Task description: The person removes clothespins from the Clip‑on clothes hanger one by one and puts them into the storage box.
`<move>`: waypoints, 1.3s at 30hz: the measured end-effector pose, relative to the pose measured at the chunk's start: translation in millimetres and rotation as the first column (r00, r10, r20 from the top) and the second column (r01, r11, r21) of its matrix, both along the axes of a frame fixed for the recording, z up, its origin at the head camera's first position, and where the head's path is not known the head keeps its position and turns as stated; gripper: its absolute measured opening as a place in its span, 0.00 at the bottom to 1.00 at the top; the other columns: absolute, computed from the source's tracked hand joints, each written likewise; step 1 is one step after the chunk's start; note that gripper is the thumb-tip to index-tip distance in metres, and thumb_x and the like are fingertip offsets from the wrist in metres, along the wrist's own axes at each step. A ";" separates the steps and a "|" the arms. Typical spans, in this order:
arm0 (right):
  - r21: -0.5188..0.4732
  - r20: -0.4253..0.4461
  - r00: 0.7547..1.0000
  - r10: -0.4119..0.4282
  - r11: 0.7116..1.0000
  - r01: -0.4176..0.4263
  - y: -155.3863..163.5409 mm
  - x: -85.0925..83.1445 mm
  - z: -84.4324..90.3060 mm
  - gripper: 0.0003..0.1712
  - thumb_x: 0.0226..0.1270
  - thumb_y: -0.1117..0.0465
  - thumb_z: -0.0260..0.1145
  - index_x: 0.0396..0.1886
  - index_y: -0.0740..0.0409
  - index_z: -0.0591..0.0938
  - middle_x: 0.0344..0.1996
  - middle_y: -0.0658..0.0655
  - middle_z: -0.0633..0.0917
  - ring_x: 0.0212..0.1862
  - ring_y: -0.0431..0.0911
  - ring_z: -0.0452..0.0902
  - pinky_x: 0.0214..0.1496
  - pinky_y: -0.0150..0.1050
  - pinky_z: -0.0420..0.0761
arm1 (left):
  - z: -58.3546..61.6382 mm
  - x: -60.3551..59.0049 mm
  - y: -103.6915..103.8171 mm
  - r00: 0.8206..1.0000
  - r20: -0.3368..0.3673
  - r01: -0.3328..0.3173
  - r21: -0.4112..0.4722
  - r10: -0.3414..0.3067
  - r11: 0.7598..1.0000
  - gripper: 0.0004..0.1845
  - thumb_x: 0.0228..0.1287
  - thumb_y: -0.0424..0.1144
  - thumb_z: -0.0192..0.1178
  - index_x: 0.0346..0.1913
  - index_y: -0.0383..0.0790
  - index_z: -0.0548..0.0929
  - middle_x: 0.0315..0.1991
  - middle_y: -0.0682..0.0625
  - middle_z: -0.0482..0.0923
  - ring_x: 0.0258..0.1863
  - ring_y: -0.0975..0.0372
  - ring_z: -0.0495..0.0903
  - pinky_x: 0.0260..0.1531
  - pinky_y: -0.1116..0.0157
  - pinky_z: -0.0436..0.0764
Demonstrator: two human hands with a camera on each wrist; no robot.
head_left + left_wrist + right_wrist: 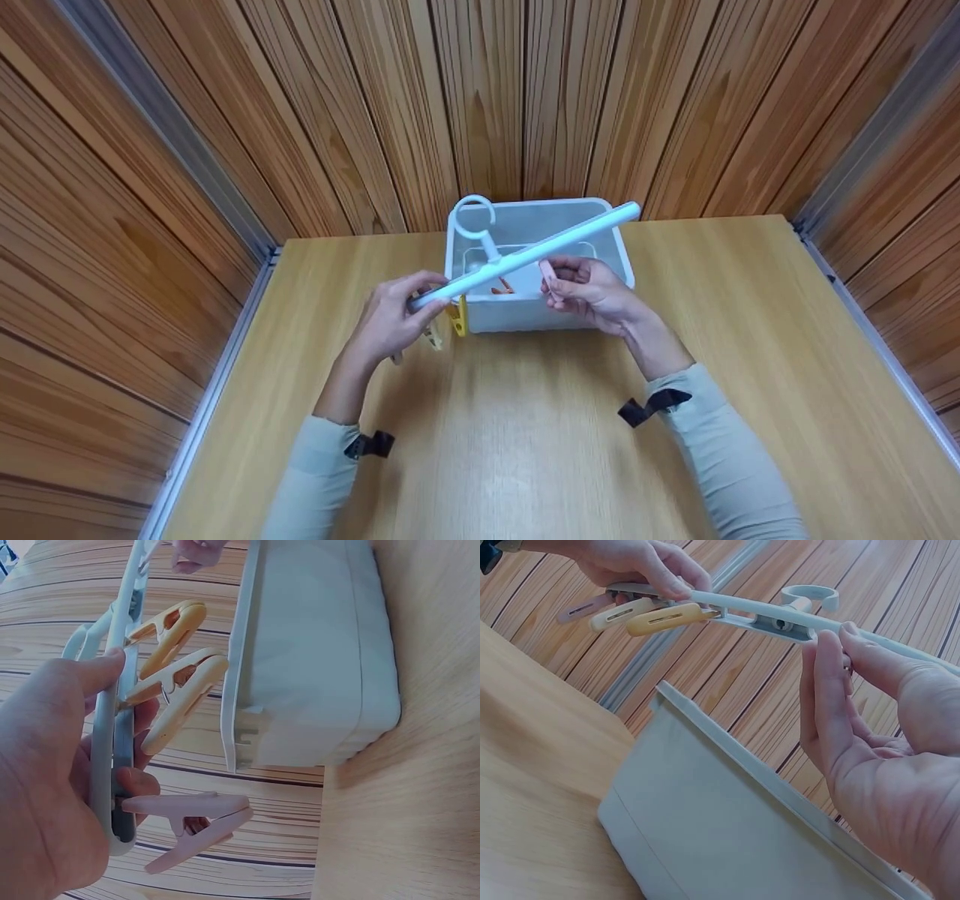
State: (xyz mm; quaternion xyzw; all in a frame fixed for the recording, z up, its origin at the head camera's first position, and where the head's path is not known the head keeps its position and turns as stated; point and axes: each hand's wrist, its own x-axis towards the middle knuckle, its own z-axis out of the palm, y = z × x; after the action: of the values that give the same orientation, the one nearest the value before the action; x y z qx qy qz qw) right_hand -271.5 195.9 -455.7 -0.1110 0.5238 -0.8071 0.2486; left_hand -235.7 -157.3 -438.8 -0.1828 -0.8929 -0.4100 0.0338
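My left hand (420, 296) grips the left end of a white hanger bar (525, 255), which slants up to the right over a white plastic bin (607, 232). The bar's hook (474, 217) points toward the wall. Three clothespins hang from the bar by my left hand: yellow (169, 626), cream (180, 697) and pink (191, 821). My right hand (551, 281) is at the middle of the bar, just under it, pinching a pink clothespin (548, 274) between thumb and fingers. In the right wrist view its fingertips (847, 641) touch the bar's underside.
The bin stands at the back of the wooden table (525, 435), against a wood-panelled wall (480, 97). An orange clothespin (502, 286) lies inside the bin. Panelled walls with metal trim close in the table's left and right sides.
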 end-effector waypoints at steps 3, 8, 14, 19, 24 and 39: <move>0.020 -0.027 0.999 -0.020 1.000 0.021 -0.6 0.0 -1.4 0.19 0.82 0.70 0.69 0.67 0.61 0.80 0.41 0.52 0.89 0.36 0.41 0.91 0.44 0.31 0.93 | -0.5 -0.1 -0.8 1.000 0.006 0.005 -0.002 -0.005 1.000 0.15 0.81 0.45 0.70 0.65 0.48 0.90 0.43 0.44 0.91 0.39 0.54 0.83 0.38 0.61 0.77; 0.027 -0.090 0.994 -0.054 0.998 0.057 -1.8 0.3 -3.5 0.16 0.80 0.72 0.70 0.63 0.61 0.82 0.38 0.51 0.88 0.34 0.40 0.90 0.41 0.29 0.92 | -1.7 -0.3 -1.3 1.000 0.000 0.019 -0.002 -0.019 1.000 0.15 0.81 0.45 0.69 0.64 0.46 0.90 0.44 0.42 0.91 0.37 0.56 0.83 0.36 0.62 0.78; 0.097 -0.107 0.988 -0.115 0.987 0.125 -3.0 1.2 -3.8 0.21 0.79 0.75 0.69 0.64 0.55 0.80 0.41 0.50 0.84 0.35 0.41 0.90 0.42 0.31 0.92 | -3.5 0.7 -2.2 0.999 0.050 0.014 0.001 -0.014 1.000 0.15 0.84 0.47 0.67 0.64 0.49 0.90 0.43 0.44 0.90 0.36 0.58 0.80 0.34 0.63 0.77; 0.117 -0.098 0.989 -0.108 0.986 0.120 -3.1 2.1 -1.9 0.22 0.79 0.75 0.70 0.65 0.52 0.80 0.43 0.52 0.83 0.37 0.43 0.91 0.45 0.33 0.94 | -4.7 1.0 -2.3 0.999 0.040 0.008 0.011 -0.008 1.000 0.15 0.84 0.48 0.67 0.65 0.50 0.90 0.43 0.44 0.90 0.37 0.57 0.81 0.35 0.63 0.78; 0.085 -0.097 0.991 -0.089 0.992 0.097 -1.7 1.6 -1.9 0.21 0.80 0.74 0.68 0.64 0.50 0.82 0.41 0.52 0.84 0.37 0.43 0.92 0.44 0.32 0.93 | -7.2 -0.1 -2.6 1.000 -0.019 0.005 0.033 -0.004 0.999 0.15 0.83 0.47 0.68 0.64 0.48 0.91 0.44 0.45 0.90 0.39 0.55 0.82 0.40 0.61 0.78; 0.095 -0.031 0.997 -0.072 0.993 0.074 6.9 -5.2 6.4 0.29 0.81 0.72 0.68 0.73 0.56 0.68 0.45 0.54 0.86 0.40 0.44 0.93 0.46 0.31 0.93 | -13.1 -0.8 -11.0 0.997 -0.037 -0.061 0.226 0.071 0.972 0.14 0.81 0.40 0.70 0.63 0.44 0.91 0.42 0.44 0.90 0.38 0.59 0.80 0.39 0.65 0.76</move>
State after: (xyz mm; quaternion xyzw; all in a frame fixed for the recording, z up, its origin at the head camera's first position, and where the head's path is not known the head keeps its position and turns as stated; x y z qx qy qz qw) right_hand -276.7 202.8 -449.4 -0.0908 0.5692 -0.7879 0.2166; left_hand -236.5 -168.3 -451.9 -0.1571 -0.8455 -0.5027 0.0881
